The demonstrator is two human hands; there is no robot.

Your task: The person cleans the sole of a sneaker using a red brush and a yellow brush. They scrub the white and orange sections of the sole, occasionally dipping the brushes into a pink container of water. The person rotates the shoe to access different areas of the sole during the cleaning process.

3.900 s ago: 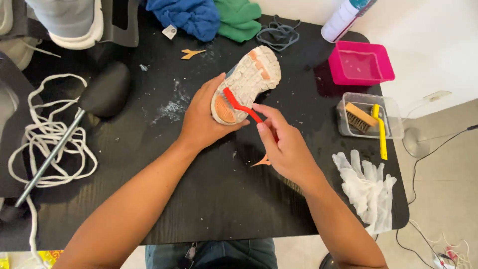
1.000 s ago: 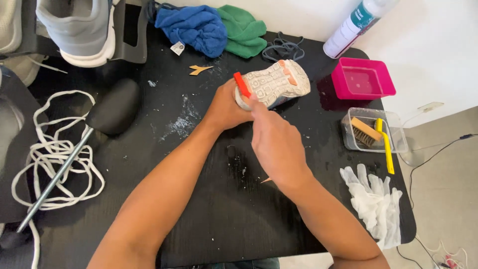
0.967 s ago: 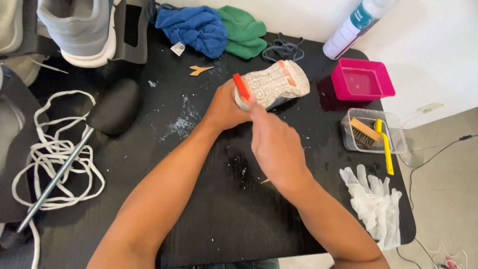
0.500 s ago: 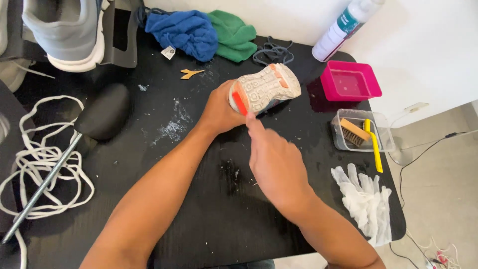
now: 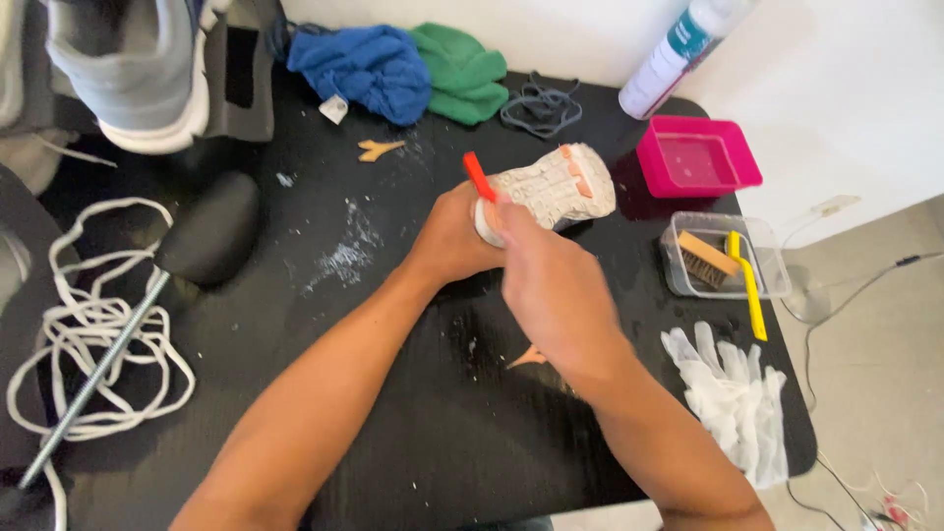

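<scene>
We see a pale grey shoe sole (image 5: 553, 187) with orange patches, a red tool handle (image 5: 479, 176), black table (image 5: 413, 433), blue cloth (image 5: 359, 69), green cloth (image 5: 457, 69), pink tray (image 5: 696, 162), yellow brush (image 5: 747, 285), white gloves (image 5: 733, 398), white laces (image 5: 88, 324).

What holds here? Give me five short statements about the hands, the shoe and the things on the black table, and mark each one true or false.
1. The left hand holds the upturned shoe at one end. True.
2. The right hand holds a red-handled tool against the sole. True.
3. The pink tray holds a wooden brush. False: the brush lies in the clear container.
4. The white gloves are worn on both hands. False: they lie on the table; the hands are bare.
5. The blue cloth lies beside the green cloth. True.
</scene>
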